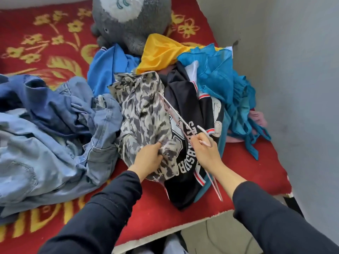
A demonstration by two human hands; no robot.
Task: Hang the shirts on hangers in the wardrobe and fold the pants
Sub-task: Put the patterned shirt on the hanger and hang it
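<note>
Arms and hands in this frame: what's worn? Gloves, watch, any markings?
Both arms wear long, plain black sleeves, left sleeve and right sleeve, ending at the wrists. The left hand and right hand are bare: no gloves, and no watch, rings or markings visible.

Plush toy (131, 24) cropped at 12 o'clock, denim pile (45, 143) cropped at 9 o'clock, black jersey (185, 99) lettering half under patterned shirt (145, 114), pink cloth (256, 118) mostly buried at 3 o'clock

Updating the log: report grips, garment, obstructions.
Left grip clutches patterned shirt. Right grip holds pink hanger. Shirt on the pile, unhung. Black jersey underneath, denim pile beside.
</note>
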